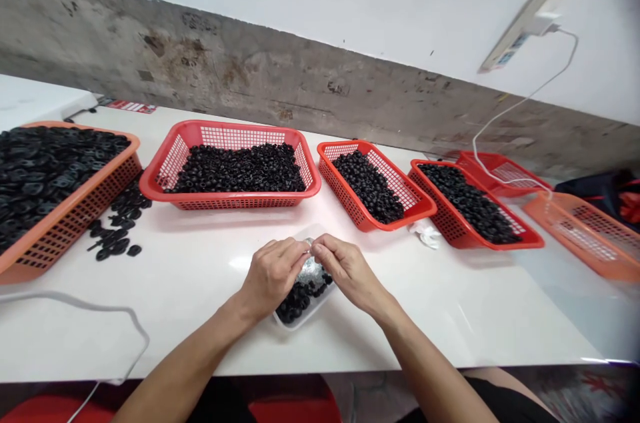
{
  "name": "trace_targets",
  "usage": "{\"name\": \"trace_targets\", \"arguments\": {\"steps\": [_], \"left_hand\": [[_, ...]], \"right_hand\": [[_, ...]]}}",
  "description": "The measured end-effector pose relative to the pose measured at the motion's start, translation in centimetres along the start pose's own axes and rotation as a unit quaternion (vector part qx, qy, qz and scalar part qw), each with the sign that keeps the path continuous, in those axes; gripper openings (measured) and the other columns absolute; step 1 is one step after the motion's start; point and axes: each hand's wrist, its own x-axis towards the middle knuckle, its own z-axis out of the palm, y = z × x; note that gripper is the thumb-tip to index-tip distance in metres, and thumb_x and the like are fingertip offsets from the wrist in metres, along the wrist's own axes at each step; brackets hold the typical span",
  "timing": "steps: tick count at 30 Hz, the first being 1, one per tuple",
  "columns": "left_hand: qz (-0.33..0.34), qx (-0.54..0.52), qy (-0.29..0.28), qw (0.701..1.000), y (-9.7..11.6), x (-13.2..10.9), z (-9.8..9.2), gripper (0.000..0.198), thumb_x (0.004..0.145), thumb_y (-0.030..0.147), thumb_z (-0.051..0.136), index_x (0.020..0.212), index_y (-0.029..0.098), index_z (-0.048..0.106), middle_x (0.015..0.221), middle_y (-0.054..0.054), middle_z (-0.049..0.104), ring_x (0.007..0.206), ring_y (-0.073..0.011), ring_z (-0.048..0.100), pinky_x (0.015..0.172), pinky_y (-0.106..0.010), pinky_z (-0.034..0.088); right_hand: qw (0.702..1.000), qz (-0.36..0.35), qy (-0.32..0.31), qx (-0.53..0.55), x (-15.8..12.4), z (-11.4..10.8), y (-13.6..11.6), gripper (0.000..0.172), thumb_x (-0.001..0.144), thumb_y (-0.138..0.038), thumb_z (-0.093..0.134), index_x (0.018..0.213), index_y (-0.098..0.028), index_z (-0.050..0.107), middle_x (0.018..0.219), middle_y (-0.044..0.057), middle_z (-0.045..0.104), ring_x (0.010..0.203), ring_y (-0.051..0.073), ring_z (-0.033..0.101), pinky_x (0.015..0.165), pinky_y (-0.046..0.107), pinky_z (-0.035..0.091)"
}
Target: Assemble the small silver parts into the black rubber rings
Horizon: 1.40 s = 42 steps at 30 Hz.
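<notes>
My left hand (277, 274) and my right hand (349, 268) meet fingertip to fingertip over a small clear plastic container (294, 323). Both are closed in a pinch; whatever lies between the fingers is too small and covered to name. Beneath them, the container holds black ring-like parts (295, 301) at its near end. Small shiny silvery pieces (311, 272) fill its middle, partly hidden by my hands.
A red basket (230, 196) of small black parts stands behind my hands, with two more (370, 220) (450, 226) rightward. At left are an orange basket (70, 223) and loose black pieces (114, 241). A white cable (90, 305) crosses the table's left; crumpled tissue (427, 234) lies right.
</notes>
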Motion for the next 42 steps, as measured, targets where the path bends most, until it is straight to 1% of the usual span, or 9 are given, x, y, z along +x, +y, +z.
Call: {"name": "trace_targets", "arguments": {"steps": [7, 11, 18, 21, 25, 33, 35, 38, 42], "left_hand": [[-0.002, 0.005, 0.015, 1.000, -0.3, 0.1, -0.2, 0.018, 0.100, 0.021, 0.048, 0.094, 0.017, 0.065, 0.075, -0.002, 0.064, 0.067, -0.0149, 0.057, 0.066, -0.027, 0.043], [-0.006, 0.019, 0.021, 1.000, -0.3, 0.1, -0.2, 0.020, 0.100, 0.022, 0.048, 0.095, 0.018, 0.066, 0.075, -0.002, 0.063, 0.068, -0.0149, 0.056, 0.067, -0.027, 0.043], [0.040, 0.069, 0.032, 0.996, -0.4, 0.1, -0.1, 0.017, 0.099, 0.019, 0.049, 0.098, 0.018, 0.066, 0.074, -0.002, 0.064, 0.067, -0.0161, 0.057, 0.066, -0.029, 0.042], [0.004, 0.018, 0.016, 1.000, -0.3, 0.0, -0.1, 0.018, 0.100, 0.022, 0.047, 0.095, 0.018, 0.065, 0.078, -0.003, 0.065, 0.070, -0.0159, 0.058, 0.068, -0.028, 0.043], [-0.083, -0.125, -0.017, 0.989, 0.0, 0.2, -0.4, 0.019, 0.101, 0.025, 0.045, 0.095, 0.019, 0.063, 0.083, -0.003, 0.063, 0.073, -0.0143, 0.058, 0.070, -0.026, 0.044], [-0.225, -0.351, -0.114, 0.902, 0.1, 0.8, -1.1, 0.029, 0.100, 0.036, 0.046, 0.080, 0.018, 0.057, 0.067, 0.003, 0.049, 0.062, -0.0117, 0.047, 0.061, -0.023, 0.040], [-0.226, -0.346, -0.110, 0.904, 0.1, 0.8, -1.1, 0.029, 0.100, 0.036, 0.047, 0.079, 0.018, 0.056, 0.066, 0.003, 0.050, 0.062, -0.0116, 0.048, 0.061, -0.023, 0.040], [-0.185, -0.269, -0.064, 0.943, 0.3, 0.7, -0.9, 0.018, 0.098, 0.030, 0.050, 0.088, 0.019, 0.060, 0.077, 0.001, 0.061, 0.069, -0.0129, 0.055, 0.067, -0.024, 0.043], [-0.074, -0.154, -0.033, 0.985, 0.4, 0.3, -0.5, 0.015, 0.100, 0.021, 0.046, 0.101, 0.020, 0.062, 0.087, -0.002, 0.067, 0.076, -0.0147, 0.061, 0.072, -0.025, 0.044]], "right_hand": [[0.998, 0.013, -0.021, 0.065, -0.3, -0.1, 0.0, 0.021, 0.100, -0.037, 0.049, 0.093, -0.020, 0.059, 0.074, -0.002, 0.052, 0.066, 0.011, 0.047, 0.059, 0.022, 0.040], [0.999, 0.011, -0.010, 0.052, -0.4, -0.2, -0.4, 0.023, 0.100, -0.038, 0.048, 0.091, -0.020, 0.059, 0.073, -0.002, 0.053, 0.065, 0.011, 0.047, 0.058, 0.022, 0.040], [1.000, -0.004, -0.004, 0.024, -0.1, -0.3, -0.9, 0.024, 0.099, -0.038, 0.050, 0.087, -0.019, 0.060, 0.070, -0.002, 0.053, 0.064, 0.012, 0.048, 0.058, 0.022, 0.040], [0.999, -0.035, 0.018, -0.010, -0.1, -0.4, -0.9, 0.020, 0.098, -0.032, 0.051, 0.089, -0.019, 0.064, 0.073, 0.000, 0.058, 0.066, 0.013, 0.052, 0.062, 0.024, 0.043], [0.987, -0.124, 0.045, -0.089, -0.5, -0.6, -1.2, 0.016, 0.098, -0.024, 0.051, 0.096, -0.019, 0.066, 0.082, 0.004, 0.066, 0.072, 0.015, 0.060, 0.068, 0.027, 0.048], [0.947, -0.243, 0.068, -0.198, -1.3, -0.3, -0.9, 0.020, 0.099, -0.015, 0.047, 0.109, -0.020, 0.063, 0.092, 0.008, 0.071, 0.081, 0.019, 0.067, 0.073, 0.030, 0.053], [0.962, -0.210, 0.091, -0.151, -1.4, 0.0, -0.8, 0.017, 0.097, -0.018, 0.051, 0.104, -0.020, 0.066, 0.088, 0.007, 0.071, 0.074, 0.018, 0.066, 0.069, 0.029, 0.053], [0.993, -0.067, 0.099, -0.009, -1.4, 0.5, -0.6, 0.016, 0.095, -0.029, 0.057, 0.096, -0.019, 0.069, 0.068, 0.001, 0.065, 0.057, 0.014, 0.060, 0.057, 0.026, 0.049], [0.980, 0.087, 0.053, 0.173, -0.9, 0.9, -0.4, 0.030, 0.087, -0.046, 0.065, 0.085, -0.016, 0.070, 0.060, 0.000, 0.062, 0.049, 0.011, 0.054, 0.049, 0.024, 0.044]]}}
